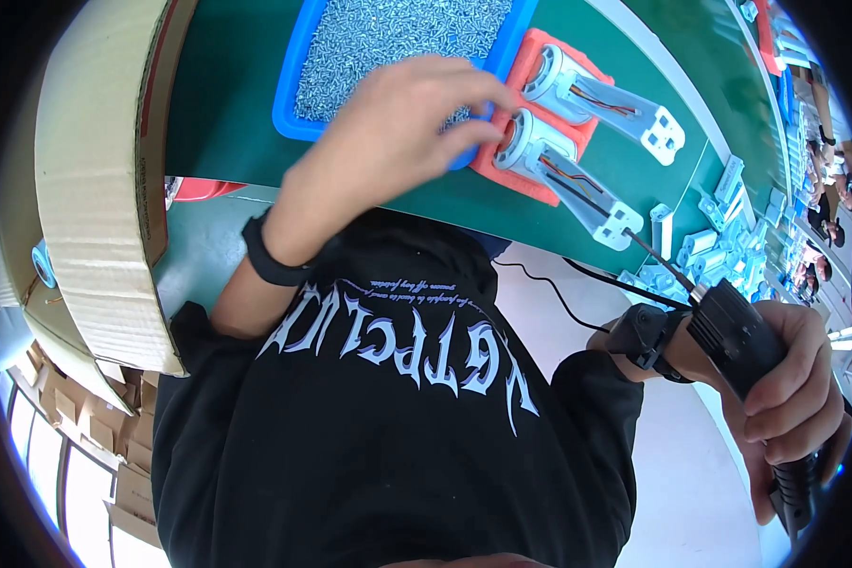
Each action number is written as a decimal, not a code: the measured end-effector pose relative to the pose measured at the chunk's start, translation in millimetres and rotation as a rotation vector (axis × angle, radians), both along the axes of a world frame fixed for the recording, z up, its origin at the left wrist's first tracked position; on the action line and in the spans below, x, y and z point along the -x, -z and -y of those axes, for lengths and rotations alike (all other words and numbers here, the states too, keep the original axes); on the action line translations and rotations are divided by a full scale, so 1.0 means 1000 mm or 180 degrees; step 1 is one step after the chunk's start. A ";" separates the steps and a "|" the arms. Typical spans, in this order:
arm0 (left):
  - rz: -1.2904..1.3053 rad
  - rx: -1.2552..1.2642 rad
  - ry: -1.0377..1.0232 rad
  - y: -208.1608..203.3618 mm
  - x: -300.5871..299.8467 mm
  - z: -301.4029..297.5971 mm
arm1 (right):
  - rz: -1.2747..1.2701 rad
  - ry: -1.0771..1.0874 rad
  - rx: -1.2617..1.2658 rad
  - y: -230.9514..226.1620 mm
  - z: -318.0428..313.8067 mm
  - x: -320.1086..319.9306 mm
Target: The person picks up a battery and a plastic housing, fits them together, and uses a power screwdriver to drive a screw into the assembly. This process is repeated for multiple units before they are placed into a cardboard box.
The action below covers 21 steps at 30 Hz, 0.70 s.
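Observation:
My right hand [795, 388] grips a black electric screwdriver [736, 336]. Its long thin bit slants up to the narrow end of the nearer pale plastic housing [587, 210]; how far it reaches inside is hard to make out. Coloured wires run along that housing's hollow. A second similar housing [625, 109] lies beyond it, and the round ends of both sit in a red foam-like holder [513, 177]. My left hand [402, 123], slightly blurred, hovers by the nearer housing's round end, thumb and forefinger curved and apart. I see nothing between them.
A blue tray [287, 99] full of small screws stands on the green table [222, 114]. Several pale plastic parts [715, 251] are heaped at the right. A large cardboard box [99, 170] stands at the left. A black cable [554, 284] runs near my right wrist. Other people are at the far right.

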<state>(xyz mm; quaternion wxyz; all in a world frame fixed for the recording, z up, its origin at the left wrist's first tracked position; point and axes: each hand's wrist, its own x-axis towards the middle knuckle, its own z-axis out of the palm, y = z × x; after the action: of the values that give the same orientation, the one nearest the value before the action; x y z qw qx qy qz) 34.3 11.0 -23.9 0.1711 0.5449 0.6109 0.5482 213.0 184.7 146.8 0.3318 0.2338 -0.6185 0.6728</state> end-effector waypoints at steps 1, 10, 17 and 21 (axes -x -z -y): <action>-0.0434 0.0413 -0.0142 0.002 0.006 0.007 | 0.0055 -0.0077 -0.0127 0.002 0.000 0.001; -0.1162 0.1810 -0.0127 0.010 0.010 0.016 | 0.0046 0.0060 -0.0209 0.014 0.016 0.016; -0.0944 0.1205 -0.0359 0.002 0.015 0.010 | -0.0102 0.0069 -0.0108 0.016 0.025 0.021; -0.0341 0.0714 -0.0261 -0.002 0.000 -0.002 | -0.0046 -0.0101 -0.0103 0.017 0.024 0.019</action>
<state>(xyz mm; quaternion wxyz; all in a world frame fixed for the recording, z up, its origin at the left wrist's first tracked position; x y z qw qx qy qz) 34.1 12.5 -22.3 0.1756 0.5254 0.6984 0.4530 194.1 160.5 129.7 0.3217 0.2538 -0.6232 0.6661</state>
